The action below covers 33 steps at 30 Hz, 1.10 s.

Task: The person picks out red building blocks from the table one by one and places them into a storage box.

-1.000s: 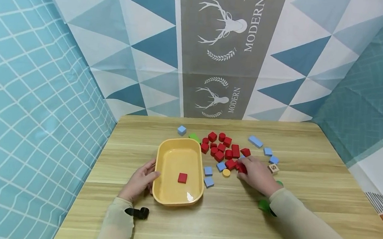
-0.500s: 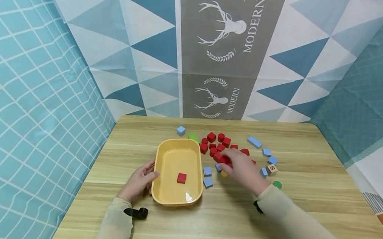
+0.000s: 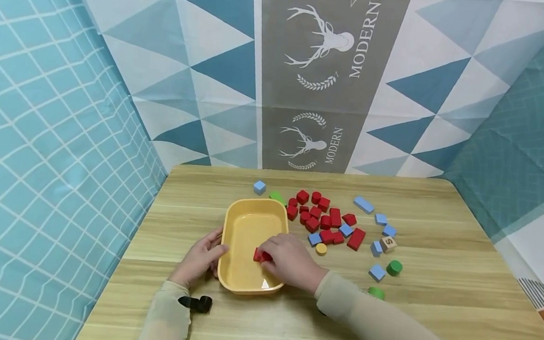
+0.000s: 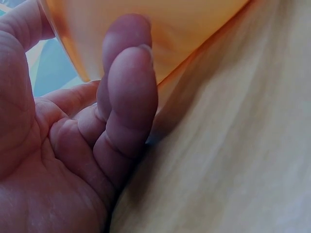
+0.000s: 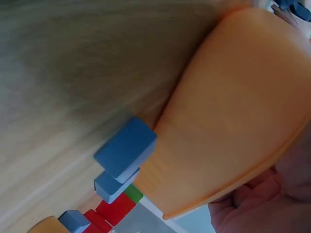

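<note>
A yellow plastic tray (image 3: 249, 205) stands on the wooden table. My left hand (image 3: 200, 258) holds its left side, thumb over the rim and fingers against the outer wall; the left wrist view shows these fingers (image 4: 131, 92) on the wall. Reaching over the tray's right rim, my right hand (image 3: 290, 261) pinches a red block (image 3: 266, 256) low inside. Beside that block, partly covered, is another red block (image 3: 257, 254) in the tray. In the right wrist view the tray's outer wall (image 5: 233, 107) hides the fingertips and what they hold.
Several red blocks (image 3: 312, 224) lie in a group right of the tray. Around them are blue blocks (image 3: 363, 204), a yellow disc (image 3: 321, 249), a lettered wooden cube (image 3: 388, 244) and green cylinders (image 3: 394, 267). A blue cube (image 3: 259, 187) and a green block (image 3: 276, 197) sit behind the tray.
My right hand has moved left from the group of red blocks into the tray, bringing a red block. The left hand has stayed on the tray's side.
</note>
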Tool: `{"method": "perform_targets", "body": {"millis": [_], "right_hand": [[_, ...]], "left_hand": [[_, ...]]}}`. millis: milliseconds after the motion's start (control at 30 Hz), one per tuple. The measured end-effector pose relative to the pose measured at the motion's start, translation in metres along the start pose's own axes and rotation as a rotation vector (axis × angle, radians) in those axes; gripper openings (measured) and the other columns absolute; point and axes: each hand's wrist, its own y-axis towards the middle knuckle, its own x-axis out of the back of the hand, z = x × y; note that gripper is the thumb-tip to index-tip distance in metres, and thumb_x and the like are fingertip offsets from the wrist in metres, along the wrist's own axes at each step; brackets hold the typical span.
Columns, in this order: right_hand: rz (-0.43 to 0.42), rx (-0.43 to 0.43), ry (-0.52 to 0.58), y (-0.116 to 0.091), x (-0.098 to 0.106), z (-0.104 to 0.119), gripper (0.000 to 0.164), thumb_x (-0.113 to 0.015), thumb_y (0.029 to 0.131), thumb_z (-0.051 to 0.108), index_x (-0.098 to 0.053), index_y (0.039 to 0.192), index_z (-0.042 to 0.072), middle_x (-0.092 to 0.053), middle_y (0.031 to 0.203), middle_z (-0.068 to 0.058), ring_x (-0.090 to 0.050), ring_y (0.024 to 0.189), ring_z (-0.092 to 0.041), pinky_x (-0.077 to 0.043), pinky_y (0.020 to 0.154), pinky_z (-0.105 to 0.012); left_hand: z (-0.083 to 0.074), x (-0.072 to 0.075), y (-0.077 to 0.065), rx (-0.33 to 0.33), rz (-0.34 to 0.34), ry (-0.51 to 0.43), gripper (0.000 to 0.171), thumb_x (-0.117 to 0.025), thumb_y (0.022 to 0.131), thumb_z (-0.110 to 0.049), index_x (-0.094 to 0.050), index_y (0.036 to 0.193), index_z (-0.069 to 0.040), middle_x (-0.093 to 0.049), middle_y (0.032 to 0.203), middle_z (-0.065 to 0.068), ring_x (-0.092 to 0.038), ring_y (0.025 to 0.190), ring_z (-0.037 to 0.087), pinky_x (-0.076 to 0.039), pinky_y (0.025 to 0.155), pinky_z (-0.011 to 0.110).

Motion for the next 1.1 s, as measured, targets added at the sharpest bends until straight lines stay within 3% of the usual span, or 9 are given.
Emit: {"method": "perform_targets", "body": {"millis": [567,833,1100], "right_hand": [[0.018,-0.061,-0.026,-0.0007,-0.0063,0.004,0.019,-0.075,0.086,0.031,-0.074,0.103,0.021,-0.067,0.099,0.008,-0.054,0.097,-0.013,-0.048,0.089,-0.037],[0.091,-0.066,-0.024,0.001,-0.0063,0.0044,0.026,-0.076,0.081,0.044,-0.077,0.098,0.024,-0.066,0.084,0.013,-0.047,0.076,-0.01,-0.042,0.073,-0.031],[0.08,-0.048,-0.014,0.0006,-0.0083,0.0037,0.034,-0.077,0.08,0.049,-0.076,0.101,0.024,-0.069,0.09,0.011,-0.048,0.082,-0.011,-0.043,0.075,-0.033]], "left_hand": [[-0.0009,-0.0022,-0.0003,0.017,-0.025,0.019,0.066,-0.06,0.097,-0.013,-0.029,0.155,-0.012,-0.043,0.146,0.015,-0.057,0.051,0.023,-0.051,0.039,0.027],[-0.0015,-0.0017,-0.0002,0.009,0.003,0.007,0.065,-0.057,0.099,-0.013,-0.026,0.156,-0.01,-0.04,0.148,0.017,-0.056,0.051,0.02,-0.051,0.04,0.026],[0.0009,-0.0003,0.0015,0.01,0.009,0.002,0.064,-0.057,0.099,-0.012,-0.026,0.156,-0.008,-0.04,0.148,0.017,-0.055,0.051,0.02,-0.051,0.04,0.026]]}}
